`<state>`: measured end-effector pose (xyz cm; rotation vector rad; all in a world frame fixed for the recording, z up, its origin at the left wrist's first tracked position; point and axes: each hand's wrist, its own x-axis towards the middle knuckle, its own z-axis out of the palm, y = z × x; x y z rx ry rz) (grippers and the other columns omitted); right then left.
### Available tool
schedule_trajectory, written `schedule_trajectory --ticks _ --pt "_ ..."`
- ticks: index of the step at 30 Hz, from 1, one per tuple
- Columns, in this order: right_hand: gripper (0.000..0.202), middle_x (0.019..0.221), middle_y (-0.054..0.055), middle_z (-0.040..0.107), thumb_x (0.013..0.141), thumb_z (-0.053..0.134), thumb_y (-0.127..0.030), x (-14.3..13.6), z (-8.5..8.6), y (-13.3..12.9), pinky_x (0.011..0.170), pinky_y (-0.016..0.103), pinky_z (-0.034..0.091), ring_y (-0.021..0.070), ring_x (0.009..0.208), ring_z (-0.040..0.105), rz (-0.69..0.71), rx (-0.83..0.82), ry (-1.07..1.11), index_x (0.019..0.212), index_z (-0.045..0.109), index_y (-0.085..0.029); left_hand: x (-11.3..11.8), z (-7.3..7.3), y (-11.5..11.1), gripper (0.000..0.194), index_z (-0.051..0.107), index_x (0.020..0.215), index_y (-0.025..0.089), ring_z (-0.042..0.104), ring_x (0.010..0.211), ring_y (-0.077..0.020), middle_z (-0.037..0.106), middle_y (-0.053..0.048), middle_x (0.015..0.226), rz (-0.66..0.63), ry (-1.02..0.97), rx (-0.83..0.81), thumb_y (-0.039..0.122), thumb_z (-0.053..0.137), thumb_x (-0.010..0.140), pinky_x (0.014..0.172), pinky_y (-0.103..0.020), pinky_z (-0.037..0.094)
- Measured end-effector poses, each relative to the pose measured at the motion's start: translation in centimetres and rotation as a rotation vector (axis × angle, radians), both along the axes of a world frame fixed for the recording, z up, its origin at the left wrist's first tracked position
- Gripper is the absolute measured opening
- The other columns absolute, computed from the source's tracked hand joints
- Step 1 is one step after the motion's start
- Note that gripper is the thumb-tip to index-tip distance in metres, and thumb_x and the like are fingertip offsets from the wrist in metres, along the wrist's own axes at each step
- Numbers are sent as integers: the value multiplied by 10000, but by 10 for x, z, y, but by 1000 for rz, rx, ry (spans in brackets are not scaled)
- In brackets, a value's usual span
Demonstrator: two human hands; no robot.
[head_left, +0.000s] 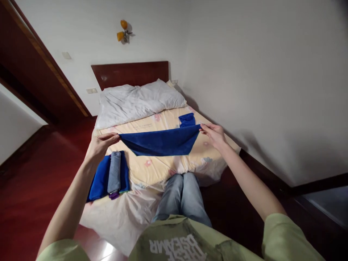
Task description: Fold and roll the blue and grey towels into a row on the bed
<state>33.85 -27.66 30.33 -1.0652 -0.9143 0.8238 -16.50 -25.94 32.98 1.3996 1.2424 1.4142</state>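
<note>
Two corners of the blue towel (161, 142) are pinched in my left hand (102, 142) and right hand (214, 134) above the bed (148, 172), not yet laid down; the folded pile (114, 174) at its eight o'clock looks done, the crumpled cloth (187, 119) at one o'clock seems left

Big pale letters on a green shirt.
The words are on the front of the light green cloth T-shirt (160, 230) that the person wears, and they look upside down from up here. The pale, chunky letters (176, 247) make two lines. One line, near the bottom edge of the view, seems to say "THESE". The other line, closer to the waist, starts with a D and has "EAM" in it, but some of its letters are hard to tell. The pale yellow flowered bed sheet (141, 172) has faint grey print (143, 126) near the pillow end, too small to read.
</note>
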Motion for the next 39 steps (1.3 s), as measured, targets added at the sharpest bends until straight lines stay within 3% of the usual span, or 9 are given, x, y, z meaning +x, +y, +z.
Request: schedule_trajectory --ticks 6,11,16,18,21,25,31,34,39 --pt "526 779 66 738 447 1002 -469 -2 -23 -28 677 267 604 151 732 704 73 -133 31 772 758 -135 0 -33 -32 529 784 865 154 747 853 -274 767 -95 871 71 -50 -115 516 939 512 885 -420 634" --pt "477 790 26 735 484 1012 -412 6 -37 -59 730 253 637 137 746 718 178 -195 24 743 691 -173 -7 -52 -81 520 796 896 168 751 900 -291 783 -103 898 104 42 -196 552 910 564 870 -399 631" --pt "537 922 47 770 566 979 -446 11 -42 -91 746 284 656 152 776 726 233 -251 -100 997 774 -200 -16 -61 -125 622 810 992 166 755 879 -306 789 -100 881 77 219 -301 578 924 540 799 -370 635" --pt "550 944 71 776 558 977 -463 10 -43 -98 766 313 660 175 785 734 253 -251 -211 997 799 -183 -16 -64 -134 599 815 965 173 755 879 -310 790 -104 898 50 306 -296 618 895 573 766 -354 636" --pt "471 970 85 775 567 968 -468 4 -45 -106 796 334 671 204 816 749 303 -172 -402 909 822 -179 -16 -68 -140 530 809 925 191 755 885 -294 789 -96 961 49 395 -216 657 819 673 747 -325 634" --pt "292 957 77 776 786 821 -481 -7 -45 -118 790 308 677 204 883 754 300 -7 -684 897 833 -211 -15 -69 -140 406 794 934 210 753 838 -244 779 -60 934 137 483 -66 585 755 782 754 -301 630" --pt "170 919 38 761 914 706 -336 -4 -42 -128 723 259 665 137 734 729 269 81 -914 988 821 -235 -10 -63 -137 276 786 898 202 738 798 -175 741 -40 1057 207 554 98 466 750 825 803 -307 645" --pt "174 904 36 756 910 708 -363 3 -40 -125 700 272 670 136 690 726 299 39 -932 956 820 -239 -8 -62 -137 302 787 961 183 754 836 -199 756 -68 1075 104 472 7 458 723 854 808 -317 654" --pt "276 894 49 759 878 726 -490 17 -43 -111 703 316 683 158 674 735 418 -104 -891 910 823 -234 -11 -65 -131 426 782 929 172 766 771 -250 771 -65 804 -102 390 -268 575 764 791 708 -307 657"
